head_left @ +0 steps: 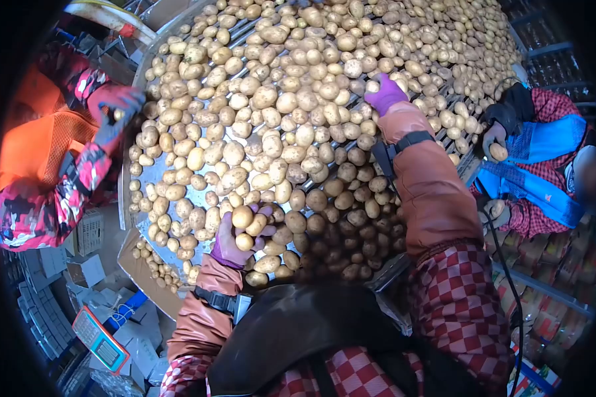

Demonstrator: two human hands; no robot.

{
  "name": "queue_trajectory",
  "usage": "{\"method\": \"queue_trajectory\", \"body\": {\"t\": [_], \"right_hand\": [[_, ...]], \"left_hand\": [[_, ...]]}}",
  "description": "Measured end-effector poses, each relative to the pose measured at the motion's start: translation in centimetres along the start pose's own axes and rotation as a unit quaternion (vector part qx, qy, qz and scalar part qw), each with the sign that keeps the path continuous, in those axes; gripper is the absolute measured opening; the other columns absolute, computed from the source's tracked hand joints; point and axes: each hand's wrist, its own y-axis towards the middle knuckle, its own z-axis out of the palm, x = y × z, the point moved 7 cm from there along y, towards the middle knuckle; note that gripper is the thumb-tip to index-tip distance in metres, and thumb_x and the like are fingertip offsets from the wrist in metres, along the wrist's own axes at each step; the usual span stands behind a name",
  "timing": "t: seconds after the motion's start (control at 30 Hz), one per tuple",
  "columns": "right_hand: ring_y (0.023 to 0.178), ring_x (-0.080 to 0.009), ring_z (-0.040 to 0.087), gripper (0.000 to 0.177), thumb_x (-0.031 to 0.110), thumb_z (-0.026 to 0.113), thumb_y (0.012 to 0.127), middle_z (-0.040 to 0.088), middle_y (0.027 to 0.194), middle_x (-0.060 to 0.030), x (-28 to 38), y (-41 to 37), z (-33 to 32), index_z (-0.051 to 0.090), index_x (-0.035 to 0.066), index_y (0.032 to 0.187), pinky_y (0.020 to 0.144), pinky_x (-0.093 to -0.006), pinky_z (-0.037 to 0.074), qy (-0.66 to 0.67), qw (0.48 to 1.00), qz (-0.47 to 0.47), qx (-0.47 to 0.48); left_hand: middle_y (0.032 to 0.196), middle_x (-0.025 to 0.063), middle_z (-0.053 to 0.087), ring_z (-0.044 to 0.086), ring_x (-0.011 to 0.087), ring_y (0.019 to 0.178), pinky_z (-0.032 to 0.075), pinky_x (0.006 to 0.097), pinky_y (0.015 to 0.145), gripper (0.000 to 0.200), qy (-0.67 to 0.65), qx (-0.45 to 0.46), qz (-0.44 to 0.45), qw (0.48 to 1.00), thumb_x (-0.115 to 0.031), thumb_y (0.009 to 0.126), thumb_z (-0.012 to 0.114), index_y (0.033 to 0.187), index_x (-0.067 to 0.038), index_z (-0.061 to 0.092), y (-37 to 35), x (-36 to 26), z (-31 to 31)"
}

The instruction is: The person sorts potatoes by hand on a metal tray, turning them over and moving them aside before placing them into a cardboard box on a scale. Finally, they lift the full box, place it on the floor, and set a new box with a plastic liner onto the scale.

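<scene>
Potatoes of mixed sizes cover a large metal sorting table with bars in its surface. My left hand, in a purple glove, is at the near side, palm up, with its fingers curled round a few potatoes. Farther out, my right hand, also in a purple glove, reaches into the spread of potatoes. Its thumb and a finger lie on either side of a potato; the other fingers are partly hidden.
At the left, a co-worker's gloved hands are at the table's edge. Another co-worker's hand holds a potato at the right. A cardboard sheet, an orange-framed keypad device and a black cable lie around the near side.
</scene>
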Motion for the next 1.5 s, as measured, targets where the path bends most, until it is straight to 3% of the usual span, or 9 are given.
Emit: {"method": "queue_trajectory", "body": {"t": [0.07,0.17,0.33,0.4,0.47,0.77,1.0,1.1,1.5], "right_hand": [[0.096,-0.0306,0.064,0.066,0.037,0.074,0.077,0.065,0.113,-0.0146,-1.9,0.9,0.5,0.050,0.009,0.131,0.085,-0.0391,0.052,0.224,0.974,-0.020,-0.030],[0.094,-0.0214,0.063,0.042,0.024,0.062,0.090,0.064,0.110,-0.0114,-0.8,-3.1,0.5,0.052,0.007,0.127,0.073,-0.0256,0.052,0.815,0.542,0.029,0.203],[0.097,-0.0233,0.062,0.035,0.025,0.054,0.094,0.063,0.117,-0.0144,1.1,-4.6,-0.5,0.054,0.008,0.125,0.077,-0.0288,0.053,0.525,0.842,-0.116,0.048],[0.101,-0.0291,0.064,0.033,0.028,0.053,0.093,0.063,0.123,-0.0158,2.0,-5.8,0.9,0.062,0.008,0.118,0.086,-0.0357,0.053,0.641,0.758,0.109,0.046],[0.102,-0.0289,0.064,0.032,0.029,0.054,0.090,0.064,0.122,-0.0138,6.9,-9.9,-3.3,0.066,0.010,0.113,0.089,-0.0373,0.052,0.064,0.984,0.065,0.151],[0.108,-0.0273,0.063,0.035,0.036,0.058,0.082,0.067,0.118,-0.0069,10.6,-7.3,-1.1,0.071,0.018,0.109,0.094,-0.0365,0.050,-0.361,0.899,-0.022,0.247],[0.108,-0.0227,0.062,0.037,0.018,0.061,0.087,0.060,0.128,-0.0099,8.1,-10.3,-1.9,0.060,0.011,0.124,0.086,-0.0363,0.051,0.084,0.971,-0.216,0.055],[0.088,-0.0150,0.061,0.034,0.029,0.058,0.093,0.063,0.107,-0.0038,5.5,-10.8,4.1,0.059,0.011,0.122,0.071,-0.0281,0.050,0.629,0.759,0.095,0.137],[0.115,-0.0286,0.060,0.045,0.023,0.052,0.099,0.056,0.128,-0.0183,29.3,-42.0,7.5,0.042,-0.001,0.135,0.095,-0.0373,0.053,0.512,0.528,-0.009,0.678]], "left_hand": [[0.140,0.0173,0.050,0.061,0.0339,0.105,0.046,0.0311,0.066,0.065,0.019,-0.001,0.004,1.000,-0.054,0.099,0.018,0.139,-0.008,0.042,0.1,-0.2,0.1],[0.141,0.0166,0.050,0.061,0.0322,0.104,0.046,0.0304,0.066,0.067,0.029,0.013,-0.003,1.000,-0.055,0.099,0.018,0.141,-0.008,0.040,0.3,0.3,0.6],[0.140,0.0147,0.051,0.060,0.0286,0.105,0.047,0.0304,0.070,0.067,0.022,0.099,-0.036,0.994,-0.056,0.099,0.018,0.142,-0.009,0.039,1.2,1.4,1.3],[0.139,0.0142,0.052,0.060,0.0277,0.104,0.048,0.0318,0.072,0.067,0.044,0.078,-0.047,0.995,-0.056,0.099,0.019,0.142,-0.010,0.040,1.0,1.6,1.4],[0.138,0.0139,0.053,0.060,0.0284,0.104,0.048,0.0322,0.073,0.066,0.036,0.088,-0.046,0.994,-0.056,0.099,0.019,0.142,-0.010,0.041,0.6,1.3,1.4],[0.126,0.0112,0.061,0.064,0.0209,0.094,0.051,0.0285,0.064,0.064,0.138,0.068,0.033,0.988,-0.047,0.101,0.019,0.135,-0.002,0.049,0.0,0.3,2.6],[0.122,0.0179,0.059,0.063,0.0283,0.089,0.049,0.0316,0.060,0.062,0.002,0.119,-0.019,0.993,-0.053,0.100,0.025,0.131,-0.005,0.048,0.9,0.9,3.1],[0.124,0.0170,0.059,0.063,0.0278,0.095,0.051,0.0322,0.065,0.060,0.053,0.140,0.057,0.987,-0.051,0.101,0.026,0.133,-0.005,0.047,-0.3,0.5,2.5],[0.118,0.0195,0.060,0.065,0.0286,0.099,0.053,0.0309,0.083,0.050,0.136,0.018,0.240,0.961,-0.040,0.104,0.032,0.129,0.001,0.046,-16.8,-1.1,-2.5]]}}
